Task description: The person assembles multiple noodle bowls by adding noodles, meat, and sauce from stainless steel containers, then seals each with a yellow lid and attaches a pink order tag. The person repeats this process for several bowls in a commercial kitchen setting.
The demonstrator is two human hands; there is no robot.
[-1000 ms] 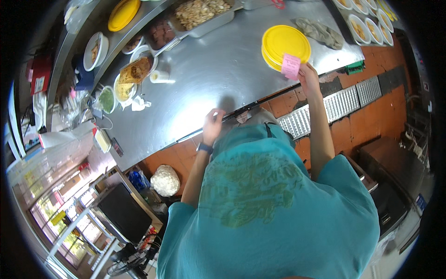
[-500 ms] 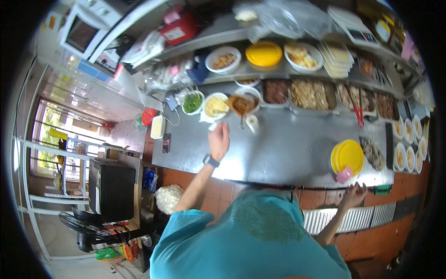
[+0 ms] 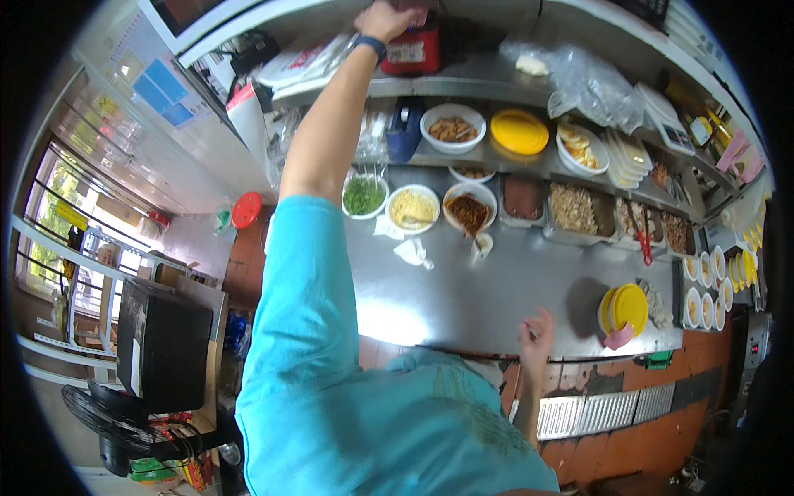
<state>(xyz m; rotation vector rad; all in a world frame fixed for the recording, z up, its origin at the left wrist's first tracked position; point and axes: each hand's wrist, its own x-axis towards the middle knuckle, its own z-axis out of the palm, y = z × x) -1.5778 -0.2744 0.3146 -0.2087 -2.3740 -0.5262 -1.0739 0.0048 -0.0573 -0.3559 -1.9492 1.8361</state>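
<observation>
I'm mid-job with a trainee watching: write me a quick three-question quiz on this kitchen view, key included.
1. Which hand is up at the red box on the shelf?
2. True or false: the right hand is apart from the round yellow stack.
3. What colour is the paper on that stack?
A) blue
B) pink
C) green

Key:
1. The left hand
2. True
3. B
</observation>
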